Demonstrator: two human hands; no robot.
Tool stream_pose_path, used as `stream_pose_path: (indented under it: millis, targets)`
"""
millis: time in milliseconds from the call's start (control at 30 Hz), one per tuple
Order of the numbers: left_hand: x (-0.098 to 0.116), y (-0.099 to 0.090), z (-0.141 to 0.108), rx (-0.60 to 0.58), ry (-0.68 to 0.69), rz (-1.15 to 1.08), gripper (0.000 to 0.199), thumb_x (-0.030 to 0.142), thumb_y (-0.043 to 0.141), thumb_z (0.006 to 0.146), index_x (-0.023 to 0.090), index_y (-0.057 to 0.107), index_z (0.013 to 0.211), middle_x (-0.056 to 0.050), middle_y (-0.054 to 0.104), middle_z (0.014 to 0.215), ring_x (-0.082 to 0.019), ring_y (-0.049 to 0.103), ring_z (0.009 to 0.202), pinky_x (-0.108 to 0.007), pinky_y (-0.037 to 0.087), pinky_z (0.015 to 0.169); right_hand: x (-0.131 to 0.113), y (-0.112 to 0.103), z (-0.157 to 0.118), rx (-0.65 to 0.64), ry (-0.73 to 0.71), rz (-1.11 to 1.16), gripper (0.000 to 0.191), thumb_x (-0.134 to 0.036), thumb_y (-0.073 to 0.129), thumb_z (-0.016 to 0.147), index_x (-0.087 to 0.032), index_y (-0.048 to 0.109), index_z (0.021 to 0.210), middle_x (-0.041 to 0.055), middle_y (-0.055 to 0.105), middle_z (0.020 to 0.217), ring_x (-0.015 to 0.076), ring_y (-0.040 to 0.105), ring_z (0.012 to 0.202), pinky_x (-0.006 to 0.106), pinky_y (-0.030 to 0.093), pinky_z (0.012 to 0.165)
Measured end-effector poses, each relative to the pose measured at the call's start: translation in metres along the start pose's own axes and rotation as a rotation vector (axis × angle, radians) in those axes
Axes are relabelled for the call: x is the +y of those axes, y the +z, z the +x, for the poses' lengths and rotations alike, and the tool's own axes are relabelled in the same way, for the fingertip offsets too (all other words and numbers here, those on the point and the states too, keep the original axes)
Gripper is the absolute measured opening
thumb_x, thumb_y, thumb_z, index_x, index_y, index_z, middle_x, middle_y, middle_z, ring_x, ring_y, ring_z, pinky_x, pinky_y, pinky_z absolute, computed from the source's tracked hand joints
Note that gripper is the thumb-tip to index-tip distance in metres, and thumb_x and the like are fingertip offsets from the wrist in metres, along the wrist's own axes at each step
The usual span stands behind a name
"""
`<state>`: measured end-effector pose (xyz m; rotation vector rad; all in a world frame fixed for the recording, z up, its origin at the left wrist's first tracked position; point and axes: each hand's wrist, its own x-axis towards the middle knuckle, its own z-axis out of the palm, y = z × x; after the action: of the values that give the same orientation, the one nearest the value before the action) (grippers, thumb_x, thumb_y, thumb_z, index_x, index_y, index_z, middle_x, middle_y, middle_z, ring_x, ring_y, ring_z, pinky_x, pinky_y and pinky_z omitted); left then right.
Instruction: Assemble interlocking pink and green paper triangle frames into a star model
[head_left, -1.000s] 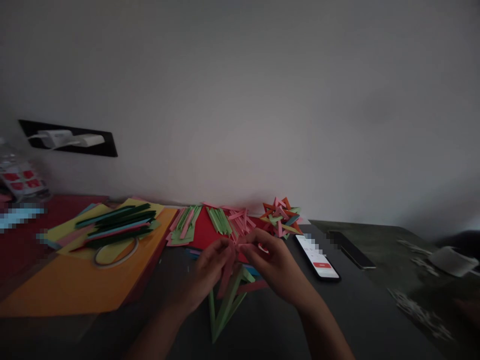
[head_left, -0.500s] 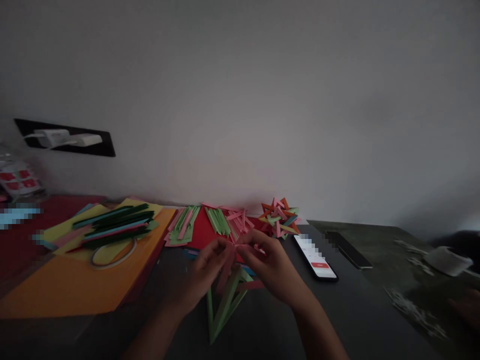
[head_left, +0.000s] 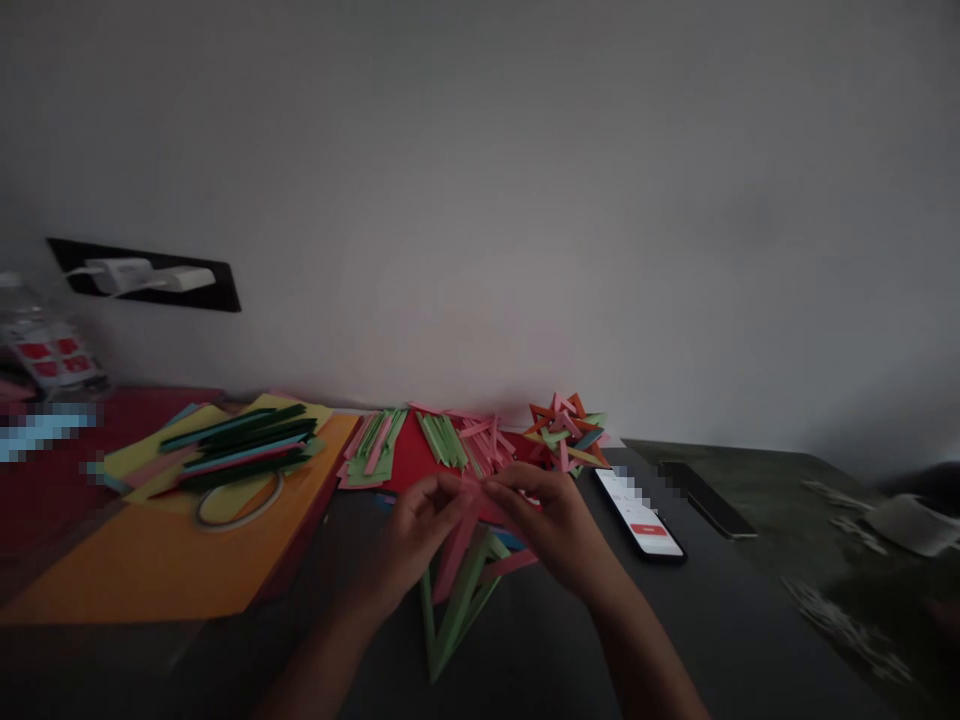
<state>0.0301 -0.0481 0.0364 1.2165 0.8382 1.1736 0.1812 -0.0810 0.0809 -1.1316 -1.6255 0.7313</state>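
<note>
My left hand [head_left: 416, 535] and my right hand [head_left: 551, 525] meet fingertip to fingertip over the dark table [head_left: 720, 620]. Together they pinch a pink paper strip [head_left: 452, 553] at its upper end. The strip is woven through a green folded-paper triangle [head_left: 450, 620] that hangs below my fingers, its point toward me. Just behind my hands lie loose pink and green paper strips [head_left: 442, 445] on a red sheet [head_left: 409, 465].
A finished paper star [head_left: 566, 432] sits by the wall. Right of my hands lie a lit phone [head_left: 639, 512] and a dark phone [head_left: 707, 484]. Left are an orange sheet [head_left: 150, 570], dark green strips [head_left: 240, 445], a tape ring [head_left: 238, 502] and a wall socket [head_left: 142, 275].
Both hands keep hold of the pink strip and the green triangle; they shifted slightly, and the view drifted a little to the left.
</note>
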Motion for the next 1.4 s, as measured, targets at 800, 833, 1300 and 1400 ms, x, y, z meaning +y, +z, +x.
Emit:
stream_pose_path:
  millis: [800,833,1300,1400]
  targets:
    - [0.003,-0.001,0.003,0.081,-0.027,-0.049,0.029,0.041,0.077,0.056,0.017,0.064,0.066,0.000,0.064,0.067,-0.016,0.059,0.069,-0.025,0.046,0.069,-0.001,0.014,0.000,0.076,0.092,0.015,0.026,-0.032,0.055,0.081,-0.016,0.063,0.062,0.0007,0.060,0.062,0.0134,0.052,0.061,0.024,0.037,0.058]
    - [0.004,-0.001,0.003,0.082,-0.027,-0.050,0.028,0.041,0.076,0.057,0.017,0.064,0.067,-0.001,0.066,0.069,-0.016,0.060,0.071,-0.026,0.046,0.070,0.000,0.014,0.000,0.074,0.100,0.006,0.024,-0.033,0.056,0.080,-0.016,0.064,0.064,0.0010,0.062,0.064,0.0137,0.052,0.063,0.025,0.038,0.059]
    - [-0.003,-0.005,0.005,0.242,0.476,0.280,0.010,0.028,0.070,0.069,0.021,0.068,0.075,-0.003,0.067,0.079,-0.017,0.062,0.078,-0.028,0.049,0.075,0.008,0.028,0.001,0.111,0.095,0.078,0.028,-0.042,0.057,0.079,-0.016,0.065,0.071,0.0009,0.062,0.066,0.0137,0.054,0.064,0.024,0.039,0.061]
    - [-0.006,-0.007,0.005,0.225,0.581,0.318,0.007,0.025,0.068,0.071,0.021,0.070,0.076,-0.002,0.069,0.080,-0.016,0.064,0.077,-0.028,0.051,0.074,0.014,0.030,0.000,0.109,0.110,0.096,0.031,-0.043,0.055,0.081,-0.016,0.066,0.071,0.0013,0.062,0.065,0.0137,0.054,0.063,0.023,0.038,0.058]
